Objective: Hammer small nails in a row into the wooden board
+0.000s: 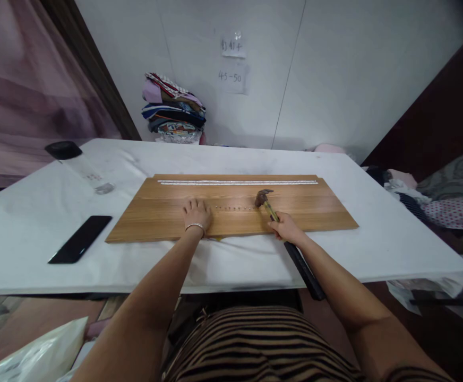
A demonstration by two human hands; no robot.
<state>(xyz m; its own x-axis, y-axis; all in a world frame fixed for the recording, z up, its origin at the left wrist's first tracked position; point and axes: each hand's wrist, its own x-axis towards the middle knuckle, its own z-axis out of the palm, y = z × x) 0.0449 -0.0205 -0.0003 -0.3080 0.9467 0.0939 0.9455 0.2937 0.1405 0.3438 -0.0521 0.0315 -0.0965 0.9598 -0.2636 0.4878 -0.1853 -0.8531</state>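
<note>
A wooden board (160, 215) lies flat across the white-covered table. My left hand (197, 214) rests on it, palm down with fingers spread, a bracelet at the wrist. To the right of that hand runs a row of several small nails (234, 208). My right hand (286, 227) is wrapped around the shaft of a claw hammer (301, 268), whose black grip points back toward me. The hammer's head is at the right end of the nail row; whether it touches a nail I cannot tell. Two thin white strips (237, 183) lie along the board's far side.
The white tablecloth (231, 265) reaches the near edge. Left of the board are a black phone (80, 240) and a clear bottle with a black lid (84, 168) on its side. Folded clothes (174, 111) are stacked at the back, beneath the wall with paper notes (233, 77).
</note>
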